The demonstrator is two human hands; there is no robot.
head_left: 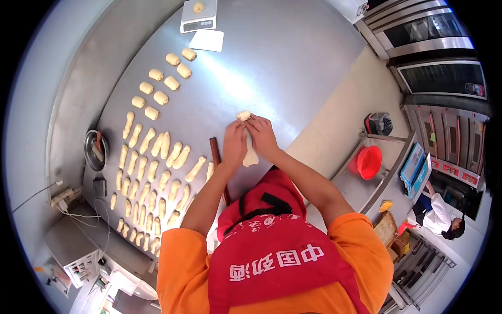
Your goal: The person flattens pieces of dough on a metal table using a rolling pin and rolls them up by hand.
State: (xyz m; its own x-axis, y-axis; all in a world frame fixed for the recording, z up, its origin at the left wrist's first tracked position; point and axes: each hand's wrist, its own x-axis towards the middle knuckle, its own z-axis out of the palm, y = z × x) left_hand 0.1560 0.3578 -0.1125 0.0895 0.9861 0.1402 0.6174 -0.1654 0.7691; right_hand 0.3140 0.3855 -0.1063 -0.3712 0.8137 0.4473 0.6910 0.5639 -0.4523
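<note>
A flattened strip of dough lies on the metal table, its far end curled into a small roll. My left hand is on the left side of the strip, fingers bent in at the roll. From the right, my right hand touches the same roll with its fingertips. Both hands have their fingers pressed together around the dough. A brown rolling pin rests just left of my left hand, partly hidden by my forearm.
Several rolled dough pieces and many elongated ones lie on the table's left. A scale and a white card are at the far edge. A red bowl, ovens and another person are at right.
</note>
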